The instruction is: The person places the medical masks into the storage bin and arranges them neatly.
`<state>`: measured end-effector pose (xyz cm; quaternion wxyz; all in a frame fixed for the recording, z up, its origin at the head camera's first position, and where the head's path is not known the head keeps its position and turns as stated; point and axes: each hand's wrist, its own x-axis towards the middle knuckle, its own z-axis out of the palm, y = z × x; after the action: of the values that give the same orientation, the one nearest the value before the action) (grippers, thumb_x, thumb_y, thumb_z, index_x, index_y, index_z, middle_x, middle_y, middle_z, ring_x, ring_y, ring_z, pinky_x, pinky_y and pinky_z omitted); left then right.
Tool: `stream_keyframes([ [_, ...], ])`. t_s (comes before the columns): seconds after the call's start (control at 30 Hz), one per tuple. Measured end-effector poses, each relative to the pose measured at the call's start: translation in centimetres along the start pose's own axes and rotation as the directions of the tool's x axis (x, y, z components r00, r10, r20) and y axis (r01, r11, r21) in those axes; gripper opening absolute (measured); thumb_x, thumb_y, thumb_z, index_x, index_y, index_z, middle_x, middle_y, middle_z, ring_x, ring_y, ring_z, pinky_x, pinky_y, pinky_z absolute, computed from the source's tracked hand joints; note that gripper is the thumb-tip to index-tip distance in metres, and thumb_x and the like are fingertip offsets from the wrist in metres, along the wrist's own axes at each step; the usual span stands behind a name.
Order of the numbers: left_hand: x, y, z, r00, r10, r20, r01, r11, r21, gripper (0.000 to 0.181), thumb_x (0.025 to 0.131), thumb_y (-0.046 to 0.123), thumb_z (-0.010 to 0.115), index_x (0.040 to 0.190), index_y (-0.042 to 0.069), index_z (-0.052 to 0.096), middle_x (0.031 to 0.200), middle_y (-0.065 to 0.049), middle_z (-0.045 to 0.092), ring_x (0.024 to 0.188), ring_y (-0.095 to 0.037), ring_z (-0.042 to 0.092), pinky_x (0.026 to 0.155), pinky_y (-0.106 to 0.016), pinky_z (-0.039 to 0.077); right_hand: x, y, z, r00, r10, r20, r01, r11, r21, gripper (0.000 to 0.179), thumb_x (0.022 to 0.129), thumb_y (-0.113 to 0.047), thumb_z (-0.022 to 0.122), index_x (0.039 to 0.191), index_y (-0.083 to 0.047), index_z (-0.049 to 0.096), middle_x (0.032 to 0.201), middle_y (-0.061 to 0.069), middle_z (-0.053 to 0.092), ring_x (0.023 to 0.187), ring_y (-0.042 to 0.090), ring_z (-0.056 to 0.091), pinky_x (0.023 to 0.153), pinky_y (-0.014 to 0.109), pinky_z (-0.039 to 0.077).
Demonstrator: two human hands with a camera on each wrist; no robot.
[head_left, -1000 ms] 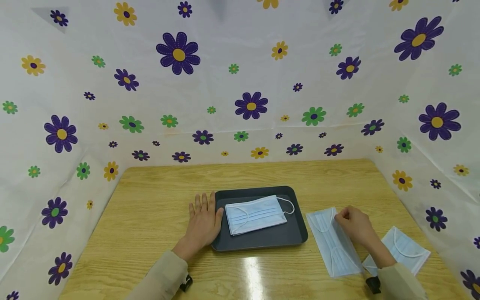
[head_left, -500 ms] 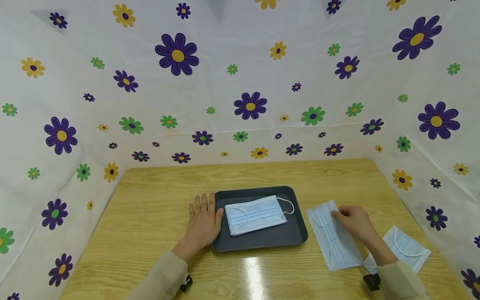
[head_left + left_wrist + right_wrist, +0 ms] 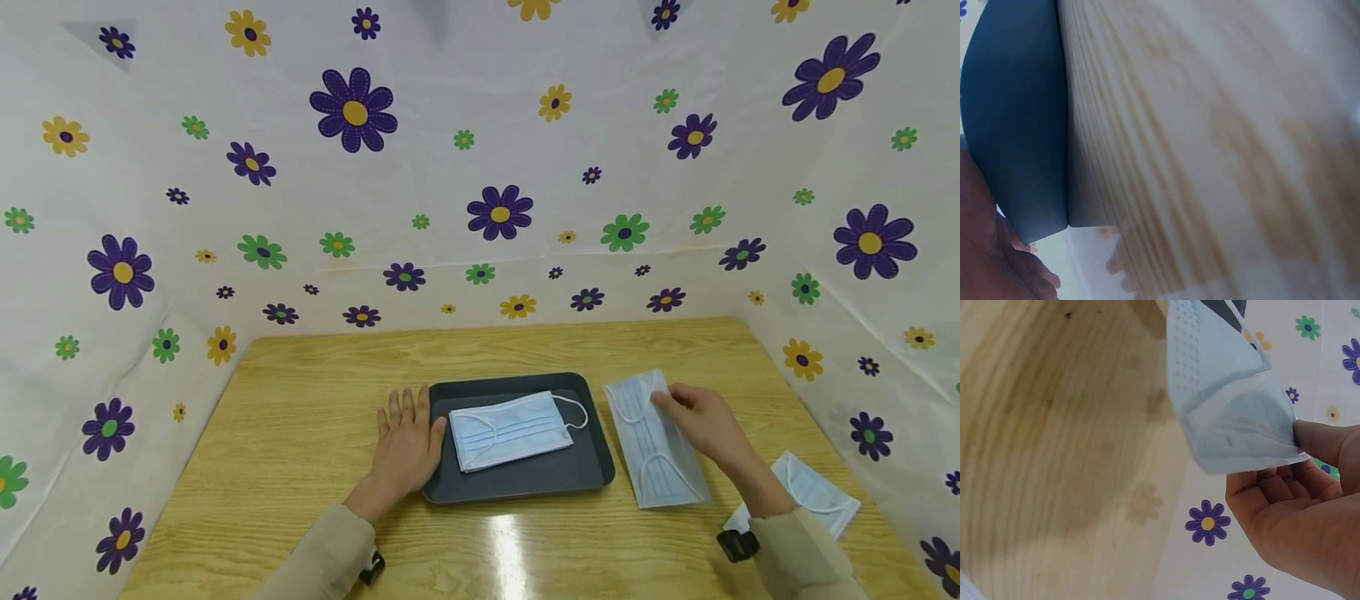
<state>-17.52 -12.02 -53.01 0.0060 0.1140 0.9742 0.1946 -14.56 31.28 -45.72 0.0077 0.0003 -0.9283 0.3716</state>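
My right hand (image 3: 705, 423) pinches the upper right edge of a light blue face mask (image 3: 651, 450) between thumb and fingers. In the right wrist view this mask (image 3: 1235, 406) hangs from the pinch, off the table, with an ear loop showing. Fingers spread, my left hand (image 3: 408, 442) lies at the left end of a dark grey tray (image 3: 517, 487), its thumb against the rim. Inside the tray lies a small stack of face masks (image 3: 510, 429), one white loop sticking out to the right. The left wrist view shows the tray's outer wall (image 3: 1016, 125) close up beside the left hand (image 3: 997, 250).
Another face mask (image 3: 813, 496) lies on the wooden table (image 3: 315, 400) at the right, partly hidden behind the right forearm. A white flower-print sheet (image 3: 435, 167) encloses the table at the back and both sides.
My right hand has lifted the face mask off the table and moved it slightly away from me, nearer the tray's right side. The left hand and tray have stayed put.
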Motion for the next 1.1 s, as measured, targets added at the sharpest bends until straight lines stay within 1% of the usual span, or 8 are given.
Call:
stream_keyframes([
  [0.1,0.0,-0.1,0.0,1.0,0.0,0.001,0.001,1.0,-0.004,0.069,0.115,0.043,0.033,0.169,0.004,0.016,0.17,-0.034,0.018,0.16,-0.055,0.008,0.125,-0.074,0.01,0.2,-0.8,-0.2,1.0,-0.003,0.025,0.002,0.999,0.037,0.035,0.111,-0.029,0.057,0.101,0.002,0.069,0.08,0.005,0.054,0.072,0.012,0.046,0.063,0.028,0.037],
  [0.13,-0.1,-0.1,0.0,1.0,0.002,-0.002,-0.002,1.0,-0.005,0.069,0.115,0.043,0.034,0.169,0.003,0.017,0.17,-0.035,0.019,0.16,-0.055,0.008,0.125,-0.074,0.01,0.3,-1.0,-0.3,0.999,-0.003,0.033,0.001,0.999,0.045,0.035,0.11,-0.029,0.058,0.103,0.004,0.07,0.081,0.006,0.056,0.073,0.012,0.047,0.063,0.027,0.038],
  [0.33,-0.1,-0.1,0.1,1.0,0.007,-0.015,-0.007,1.0,-0.005,0.069,0.115,0.042,0.036,0.168,0.002,0.018,0.169,-0.036,0.021,0.159,-0.056,0.01,0.125,-0.075,0.011,1.0,-1.3,-0.2,0.995,0.037,0.088,-0.043,0.997,0.062,0.042,0.108,-0.027,0.063,0.122,0.012,0.071,0.112,0.024,0.075,0.083,0.013,0.06,0.067,0.024,0.05],
  [0.6,0.0,-0.2,0.5,1.0,0.009,-0.015,-0.009,1.0,-0.008,0.069,0.115,0.043,0.035,0.168,0.003,0.019,0.168,-0.037,0.021,0.159,-0.057,0.011,0.124,-0.075,0.012,0.6,0.0,0.0,0.972,0.118,0.202,-0.151,0.976,0.157,0.057,0.103,-0.018,0.069,0.143,0.019,0.051,0.128,0.033,0.068,0.094,0.017,0.069,0.075,0.029,0.06],
  [0.83,0.0,-0.3,0.4,1.0,0.014,-0.024,-0.014,1.0,-0.003,0.069,0.115,0.043,0.035,0.168,0.002,0.02,0.168,-0.037,0.022,0.159,-0.058,0.012,0.124,-0.076,0.012,0.0,0.6,0.4,0.98,0.13,0.151,-0.156,0.972,0.174,0.045,0.103,-0.012,0.067,0.136,0.018,0.059,0.128,0.034,0.068,0.1,0.023,0.071,0.078,0.029,0.061],
  [0.97,0.0,-0.2,0.4,1.0,0.011,-0.02,-0.011,1.0,0.002,0.069,0.115,0.043,0.036,0.168,0.002,0.019,0.168,-0.037,0.022,0.159,-0.057,0.011,0.124,-0.075,0.012,-0.1,0.6,0.6,0.986,0.131,0.103,-0.142,0.983,0.113,0.044,0.109,-0.02,0.059,0.138,0.013,0.061,0.139,0.035,0.062,0.12,0.045,0.066,0.093,0.047,0.059],
  [1.03,0.0,-0.2,0.3,1.0,0.011,-0.023,-0.011,1.0,0.003,0.069,0.115,0.043,0.036,0.168,0.002,0.019,0.168,-0.037,0.022,0.159,-0.057,0.012,0.124,-0.075,0.012,0.0,0.3,0.6,0.991,0.112,0.073,-0.118,0.989,0.086,0.045,0.11,-0.023,0.057,0.139,0.011,0.062,0.141,0.034,0.061,0.128,0.049,0.061,0.1,0.054,0.055],
  [1.1,0.0,-0.2,0.3,1.0,0.009,-0.024,-0.009,1.0,0.005,0.069,0.115,0.043,0.036,0.168,0.002,0.019,0.168,-0.037,0.023,0.159,-0.057,0.012,0.124,-0.075,0.012,0.1,0.0,0.4,0.996,0.08,0.046,-0.083,0.994,0.075,0.045,0.11,-0.024,0.056,0.139,0.01,0.062,0.139,0.033,0.063,0.126,0.048,0.062,0.101,0.053,0.055],
])
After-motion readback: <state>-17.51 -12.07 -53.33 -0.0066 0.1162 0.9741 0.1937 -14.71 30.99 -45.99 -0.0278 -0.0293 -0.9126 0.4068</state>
